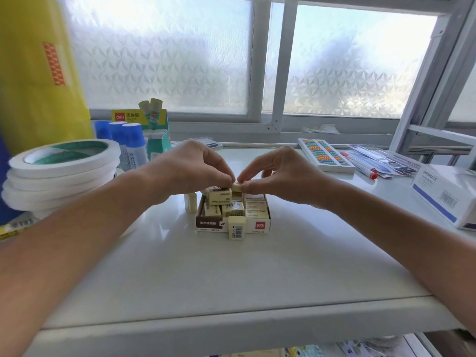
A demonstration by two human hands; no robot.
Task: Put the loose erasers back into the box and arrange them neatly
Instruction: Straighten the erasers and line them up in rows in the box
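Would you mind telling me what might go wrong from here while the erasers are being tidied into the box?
The left hand and right hand pinch one eraser above the box; it may slip. The erasers inside lie crooked, so it might not seat. A wrist could topple the eraser leaning on the box front or the one standing beside it.

"deli" on eraser box [258, 225]; "deli 固体胶" on glue-stick box [128, 116]

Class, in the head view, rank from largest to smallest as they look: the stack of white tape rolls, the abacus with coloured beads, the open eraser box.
1. Stack of white tape rolls, though nearness to the camera inflates it.
2. Open eraser box and white-framed abacus with coloured beads: too alike to rank.
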